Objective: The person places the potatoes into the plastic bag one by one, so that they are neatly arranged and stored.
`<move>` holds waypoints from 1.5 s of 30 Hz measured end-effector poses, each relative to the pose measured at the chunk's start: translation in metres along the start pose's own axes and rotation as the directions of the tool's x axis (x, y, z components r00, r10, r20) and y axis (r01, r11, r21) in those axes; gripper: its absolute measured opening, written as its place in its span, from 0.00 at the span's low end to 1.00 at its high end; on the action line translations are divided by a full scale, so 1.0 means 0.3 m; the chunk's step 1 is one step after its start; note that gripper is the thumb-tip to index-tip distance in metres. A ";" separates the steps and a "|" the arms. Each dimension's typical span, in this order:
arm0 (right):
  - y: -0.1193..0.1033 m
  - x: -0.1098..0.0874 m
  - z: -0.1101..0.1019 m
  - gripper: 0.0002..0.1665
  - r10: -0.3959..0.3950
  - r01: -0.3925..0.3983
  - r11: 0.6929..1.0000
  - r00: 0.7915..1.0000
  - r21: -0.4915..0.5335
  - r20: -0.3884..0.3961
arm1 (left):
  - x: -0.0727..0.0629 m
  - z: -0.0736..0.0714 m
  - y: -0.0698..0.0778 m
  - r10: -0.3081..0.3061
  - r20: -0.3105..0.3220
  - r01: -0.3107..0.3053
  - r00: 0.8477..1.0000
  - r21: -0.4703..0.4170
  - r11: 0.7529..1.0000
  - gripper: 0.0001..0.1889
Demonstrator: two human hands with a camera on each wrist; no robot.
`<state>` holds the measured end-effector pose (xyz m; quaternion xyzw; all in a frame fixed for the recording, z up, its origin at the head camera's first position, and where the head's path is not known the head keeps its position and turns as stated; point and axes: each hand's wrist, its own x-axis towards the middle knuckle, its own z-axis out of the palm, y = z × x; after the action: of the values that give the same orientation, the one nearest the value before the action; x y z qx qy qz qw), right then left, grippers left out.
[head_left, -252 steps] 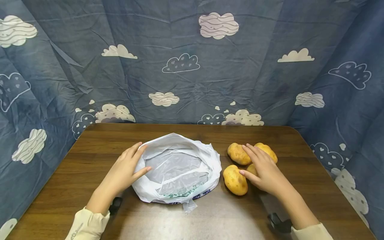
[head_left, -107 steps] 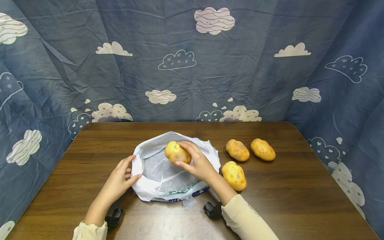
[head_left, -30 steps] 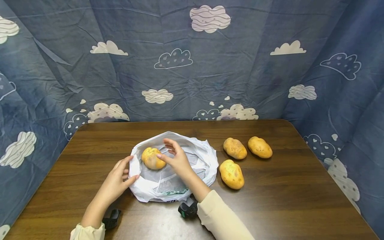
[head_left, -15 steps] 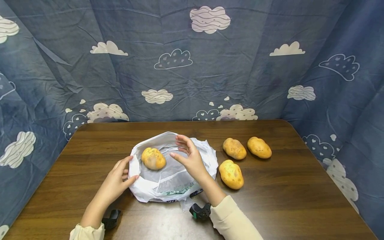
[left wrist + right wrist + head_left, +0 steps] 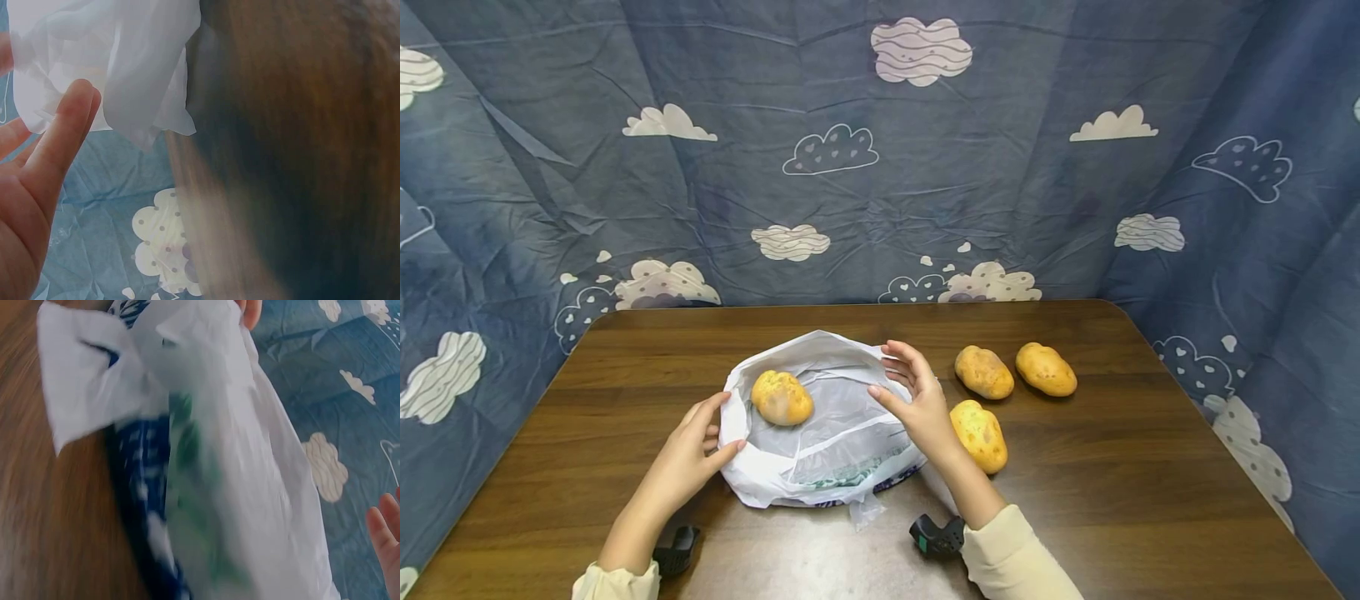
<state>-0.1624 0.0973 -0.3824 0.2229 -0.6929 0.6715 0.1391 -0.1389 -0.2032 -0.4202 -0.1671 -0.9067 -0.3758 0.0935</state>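
A white plastic bag (image 5: 760,483) lies with its mouth spread open in the head view, and one potato (image 5: 782,398) rests inside at its left. My left hand (image 5: 691,446) touches the bag's left rim with index fingertip and thumb; the left wrist view shows the thumb (image 5: 65,122) against the plastic. Above the bag's right rim, my right hand (image 5: 925,408) holds nothing, its fingers loosely bent and thumb apart. The hand hides part of that rim. Just right of the bag sits another potato (image 5: 981,437), partly behind my right wrist.
Two more potatoes, one (image 5: 984,372) nearer the bag and one (image 5: 1046,370) farther right, lie on the brown wooden table (image 5: 1150,483). Something navy-and-white patterned (image 5: 147,450) shows under the bag's front edge. A blue cloud-print curtain (image 5: 835,200) hangs behind the table.
My right hand carried a potato from the right into the bag, let it go at the left side, then drew back rightward. My left hand moved onto the bag's rim and stays there.
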 end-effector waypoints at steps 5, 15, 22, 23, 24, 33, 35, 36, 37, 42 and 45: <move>0.004 -0.019 -0.049 0.33 -0.027 0.026 0.998 1.000 -0.065 -0.015 | -0.001 0.000 0.002 -0.003 0.003 0.003 1.000 0.001 1.000 0.34; 0.012 -0.045 -0.135 0.34 -0.056 0.050 0.977 0.998 -0.208 -0.023 | -0.002 0.000 0.004 0.001 0.003 -0.001 1.000 0.000 1.000 0.34; 0.009 -0.071 -0.177 0.34 -0.097 0.086 0.939 0.995 -0.334 -0.017 | 0.001 0.001 0.000 0.003 0.000 -0.003 1.000 0.000 1.000 0.34; 0.007 -0.076 -0.183 0.34 -0.109 0.097 0.929 0.994 -0.357 -0.014 | 0.001 0.002 0.000 0.002 0.000 -0.002 1.000 0.000 1.000 0.34; 0.005 -0.081 -0.189 0.34 -0.119 0.105 0.919 0.993 -0.380 -0.012 | 0.002 0.002 0.000 0.002 0.001 -0.002 1.000 -0.003 1.000 0.34; 0.005 -0.120 -0.254 0.36 -0.159 0.134 0.872 0.987 -0.470 -0.014 | 0.005 0.003 0.001 0.008 0.002 -0.008 1.000 -0.011 1.000 0.34; 0.008 -0.131 -0.268 0.36 -0.155 0.128 0.868 0.988 -0.480 -0.017 | 0.005 0.004 0.000 0.007 0.003 -0.007 1.000 -0.010 1.000 0.34; 0.008 -0.136 -0.274 0.37 -0.149 0.120 0.865 0.989 -0.488 -0.020 | 0.004 0.004 -0.001 0.005 0.004 -0.005 1.000 -0.011 1.000 0.34; 0.007 -0.142 -0.279 0.37 -0.141 0.112 0.862 0.990 -0.494 -0.022 | 0.004 0.004 -0.001 0.005 0.004 -0.005 1.000 -0.013 1.000 0.34; 0.009 -0.165 -0.300 0.36 -0.117 0.087 0.853 0.993 -0.515 -0.025 | 0.001 0.003 -0.004 -0.004 0.008 0.005 1.000 -0.016 1.000 0.34; 0.017 -0.175 -0.309 0.36 -0.116 0.090 0.848 0.993 -0.522 -0.018 | -0.002 0.001 -0.002 -0.012 0.012 0.012 1.000 -0.019 1.000 0.34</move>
<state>-0.1294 0.1956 -0.4071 0.1975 -0.8319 0.4562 0.2465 -0.1386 -0.2035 -0.4209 -0.1646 -0.9046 -0.3841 0.0841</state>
